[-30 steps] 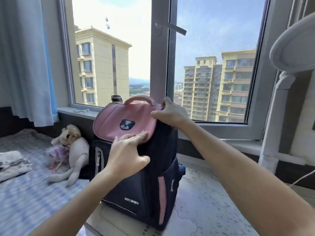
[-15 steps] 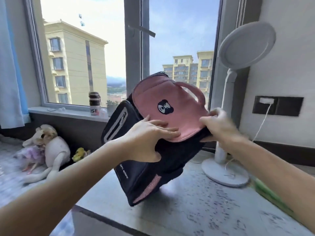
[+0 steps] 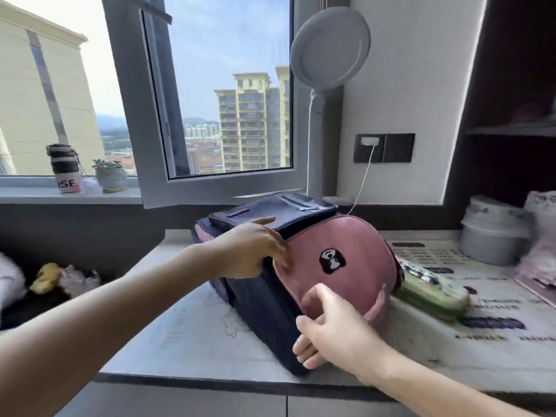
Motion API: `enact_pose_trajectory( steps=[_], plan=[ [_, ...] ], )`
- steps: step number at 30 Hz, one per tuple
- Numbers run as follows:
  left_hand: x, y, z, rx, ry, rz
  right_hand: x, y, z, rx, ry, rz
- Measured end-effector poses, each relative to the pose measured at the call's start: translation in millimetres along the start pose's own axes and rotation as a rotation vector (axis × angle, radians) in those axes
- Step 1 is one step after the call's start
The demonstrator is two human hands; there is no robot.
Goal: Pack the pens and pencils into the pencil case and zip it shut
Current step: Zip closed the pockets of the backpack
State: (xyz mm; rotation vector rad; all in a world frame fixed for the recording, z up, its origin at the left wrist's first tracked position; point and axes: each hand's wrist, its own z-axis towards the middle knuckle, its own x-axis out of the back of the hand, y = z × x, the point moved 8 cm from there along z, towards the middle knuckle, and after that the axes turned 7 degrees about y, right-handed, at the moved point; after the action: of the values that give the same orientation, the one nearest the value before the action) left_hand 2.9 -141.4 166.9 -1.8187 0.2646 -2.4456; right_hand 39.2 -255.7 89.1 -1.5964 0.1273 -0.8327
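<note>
Evidently packing had not begun: the left hand (image 3: 252,251) pressed the backpack (image 3: 258,305) with straight fingers (image 3: 264,221), the right hand (image 3: 337,332) gripped its pink flap (image 3: 361,281), and the green pencil case (image 3: 433,293), seemingly closed, lay untouched beside it on the tabletop (image 3: 186,335).

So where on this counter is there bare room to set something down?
Bare counter lies left of the backpack, up to the front edge. The printed sheet in front of the pencil case is open too. Far right is crowded: grey container, pink packets.
</note>
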Motion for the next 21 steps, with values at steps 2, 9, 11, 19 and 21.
enact_pose_trajectory(
  steps=[2, 9, 11, 19, 21],
  plan=[
    [-25, -7, -12, 0.013, -0.058, -0.06, -8, 6, 1, -0.018, -0.06, -0.004],
    [-17, -74, -80, 0.179, 0.119, 0.052, 74, 5, 36, 0.133, 0.297, -0.156],
    [-10, -86, -92, 0.238, 0.191, 0.092, 110, 6, 52, 0.198, 0.533, -0.356],
    [-9, -104, -129, 0.791, 0.643, 0.034, 38, 62, 54, 0.045, 0.011, -0.212],
    [-34, -118, -133, 0.93, 0.619, -0.226, 37, 64, 52, 0.112, 0.091, -0.223]
  ],
)
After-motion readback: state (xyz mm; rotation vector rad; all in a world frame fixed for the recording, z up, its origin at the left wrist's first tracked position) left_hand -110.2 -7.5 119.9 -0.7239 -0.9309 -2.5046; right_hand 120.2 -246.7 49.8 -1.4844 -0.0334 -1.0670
